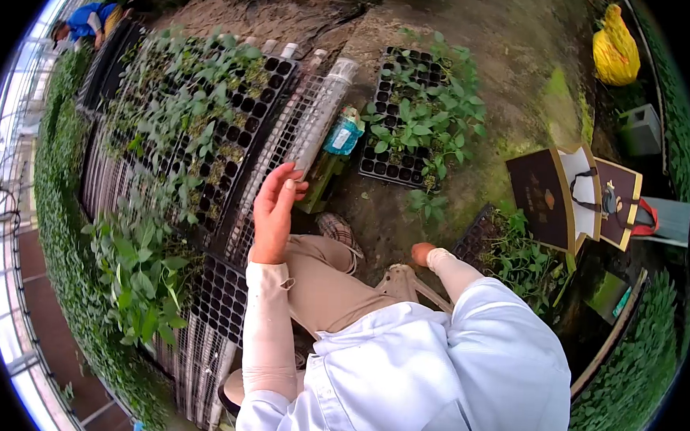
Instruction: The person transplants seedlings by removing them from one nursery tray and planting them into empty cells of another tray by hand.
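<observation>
My left hand (276, 210) is raised over the edge of the mesh rack (286, 138), its fingers bent and apart, with nothing visible in them. Left of it lie black cell trays (261, 106) with green seedlings (188, 90). A blue-and-white packet (344, 136) rests just beyond the hand. My right hand (421, 254) hangs low beside my knee, near the stool (401, 279); its fingers are mostly hidden. Ahead on the ground is another seedling tray (390, 171), and a smaller one (477, 230) with plants stands to the right.
Brown paper bags (537, 194) stand at the right, near a grey block (640, 129) and a yellow bag (616, 50). A person in blue (86, 22) bends at the far upper left. Leafy rows (70, 240) line both sides.
</observation>
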Tool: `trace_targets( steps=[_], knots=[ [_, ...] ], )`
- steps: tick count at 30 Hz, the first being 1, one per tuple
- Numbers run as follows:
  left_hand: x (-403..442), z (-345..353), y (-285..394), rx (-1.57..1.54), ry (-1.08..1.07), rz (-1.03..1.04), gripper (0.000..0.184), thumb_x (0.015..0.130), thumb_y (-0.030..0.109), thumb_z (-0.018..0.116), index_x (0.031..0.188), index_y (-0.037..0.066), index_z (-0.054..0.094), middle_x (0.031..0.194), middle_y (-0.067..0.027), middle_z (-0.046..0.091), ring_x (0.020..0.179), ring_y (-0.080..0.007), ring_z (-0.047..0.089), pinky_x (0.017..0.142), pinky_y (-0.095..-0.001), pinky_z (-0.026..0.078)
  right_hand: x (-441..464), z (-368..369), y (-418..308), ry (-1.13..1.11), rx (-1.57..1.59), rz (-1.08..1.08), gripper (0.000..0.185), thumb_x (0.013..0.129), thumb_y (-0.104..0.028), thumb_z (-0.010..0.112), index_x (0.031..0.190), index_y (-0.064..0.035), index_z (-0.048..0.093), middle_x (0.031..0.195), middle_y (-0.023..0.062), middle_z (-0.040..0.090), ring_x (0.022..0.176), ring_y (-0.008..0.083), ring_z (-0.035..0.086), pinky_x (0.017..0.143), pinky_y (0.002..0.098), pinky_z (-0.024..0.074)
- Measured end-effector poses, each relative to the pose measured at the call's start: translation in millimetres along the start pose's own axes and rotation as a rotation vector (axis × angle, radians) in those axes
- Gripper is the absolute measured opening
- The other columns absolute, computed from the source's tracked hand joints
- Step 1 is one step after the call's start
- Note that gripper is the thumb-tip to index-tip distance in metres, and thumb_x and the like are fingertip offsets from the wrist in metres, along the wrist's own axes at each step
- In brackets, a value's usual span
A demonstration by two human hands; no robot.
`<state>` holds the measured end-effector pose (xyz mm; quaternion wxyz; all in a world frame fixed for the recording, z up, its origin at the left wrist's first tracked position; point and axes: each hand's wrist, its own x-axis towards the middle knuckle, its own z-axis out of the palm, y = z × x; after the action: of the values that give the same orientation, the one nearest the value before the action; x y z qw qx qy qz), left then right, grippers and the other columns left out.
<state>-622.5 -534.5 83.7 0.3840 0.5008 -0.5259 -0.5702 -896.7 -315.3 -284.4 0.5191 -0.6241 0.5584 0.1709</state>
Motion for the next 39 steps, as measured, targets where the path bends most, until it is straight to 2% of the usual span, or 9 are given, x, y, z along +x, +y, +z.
trace_targets(
  steps=[4, 5, 8, 16, 22, 24, 29, 34, 39],
  knots=[
    [-84.8, -65.9, 11.8, -0.031, 0.25, 0.044, 0.035, 0.104, 0.021, 0.053, 0.134, 0.003, 0.055, 0.12, -0.0075, 0.065, 0.1, -0.0139, 0.064, 0.087, -0.0288, 0.05, -8.8, -0.6, 53.6, 0.138, -0.069, -0.023, 0.026, 0.088, -0.02, 0.057, 0.094, -0.0002, 0.073, 0.098, 0.0259, 0.069, 0.094, 0.0435, 0.065, 0.082, 0.0502, 0.0521],
    [-109.1, -83.3, 6.4, -0.064, 0.295, 0.047, 0.035, 0.104, 0.021, 0.054, 0.133, 0.003, 0.056, 0.119, -0.0067, 0.066, 0.099, -0.0135, 0.064, 0.087, -0.0283, 0.05, -28.3, -32.1, 31.0, 0.067, -0.054, 0.011, 0.025, 0.093, -0.017, 0.057, 0.106, -0.0004, 0.07, 0.1, 0.0218, 0.07, 0.087, 0.0384, 0.067, 0.078, 0.0461, 0.054],
    [-184.6, -123.1, -15.0, -0.112, 0.447, -0.024, 0.033, 0.103, 0.023, 0.056, 0.13, 0.003, 0.058, 0.115, -0.0052, 0.067, 0.095, -0.011, 0.064, 0.083, -0.026, 0.05, -42.0, -77.0, -6.3, 0.028, 0.768, 0.203, 0.036, 0.103, -0.021, 0.049, 0.136, -0.0058, 0.051, 0.106, 0.0076, 0.066, 0.083, 0.0183, 0.065, 0.073, 0.0341, 0.055],
    [-333.2, -192.5, -85.8, -0.264, 0.836, -0.072, 0.027, 0.103, 0.02, 0.056, 0.124, 0.005, 0.061, 0.11, -0.0027, 0.068, 0.09, -0.0086, 0.063, 0.076, -0.0236, 0.05, -89.9, -211.0, -230.7, 0.535, 0.993, -0.509, 0.03, 0.105, -0.017, 0.047, 0.131, -0.0035, 0.053, 0.105, 0.0041, 0.064, 0.085, 0.0111, 0.062, 0.073, 0.0243, 0.0511],
    [-382.9, -259.4, -103.5, -0.123, 0.848, -0.191, 0.032, 0.099, 0.023, 0.059, 0.126, 0.006, 0.06, 0.108, -0.0022, 0.066, 0.089, -0.0086, 0.06, 0.073, -0.0239, 0.048, -184.4, -208.5, -448.3, 0.357, 0.667, -0.991, 0.031, 0.106, -0.019, 0.048, 0.132, -0.0013, 0.054, 0.11, 0.0062, 0.064, 0.088, 0.0103, 0.061, 0.079, 0.0242, 0.0502],
    [-390.5, -275.7, -100.0, 0.132, 0.831, -0.261, 0.037, 0.095, 0.024, 0.063, 0.122, -0.001, 0.061, 0.108, -0.0081, 0.067, 0.094, -0.0175, 0.063, 0.082, -0.0318, 0.05, -172.5, -183.2, -485.7, 0.216, 0.502, -1.018, 0.031, 0.106, -0.019, 0.048, 0.131, -0.0017, 0.055, 0.111, 0.0055, 0.065, 0.087, 0.0097, 0.061, 0.077, 0.0238, 0.0503],
    [-404.2, -318.8, -104.3, 0.375, 0.775, -0.305, 0.046, 0.093, 0.028, 0.064, 0.128, -0.001, 0.06, 0.121, -0.017, 0.067, 0.112, -0.0288, 0.064, 0.097, -0.0385, 0.049, -110.0, -92.8, -525.7, 0.188, -0.125, -0.955, 0.035, 0.095, -0.015, 0.059, 0.128, -0.0012, 0.058, 0.107, 0.017, 0.07, 0.095, 0.0288, 0.069, 0.082, 0.0371, 0.0536],
    [-410.5, -358.4, -120.2, 0.255, 0.913, -0.237, 0.046, 0.092, 0.028, 0.064, 0.127, -0.001, 0.061, 0.118, -0.0173, 0.068, 0.108, -0.0276, 0.065, 0.094, -0.0374, 0.05, -83.4, -13.4, -556.1, 0.058, -0.33, -1.054, 0.032, 0.093, -0.015, 0.06, 0.123, -0.0021, 0.061, 0.108, 0.0201, 0.069, 0.099, 0.0367, 0.067, 0.085, 0.0423, 0.0529],
    [-426.5, -420.7, -155.3, -0.057, 0.962, -0.365, 0.037, 0.095, 0.028, 0.062, 0.121, 0.002, 0.064, 0.097, -0.0028, 0.065, 0.082, -0.0108, 0.058, 0.066, -0.0279, 0.048, -55.7, -7.3, -560.6, 0.377, -0.331, -1.105, 0.026, 0.093, -0.009, 0.059, 0.118, -0.0013, 0.062, 0.105, 0.0184, 0.067, 0.098, 0.0379, 0.064, 0.084, 0.0441, 0.0511]
  ],
)
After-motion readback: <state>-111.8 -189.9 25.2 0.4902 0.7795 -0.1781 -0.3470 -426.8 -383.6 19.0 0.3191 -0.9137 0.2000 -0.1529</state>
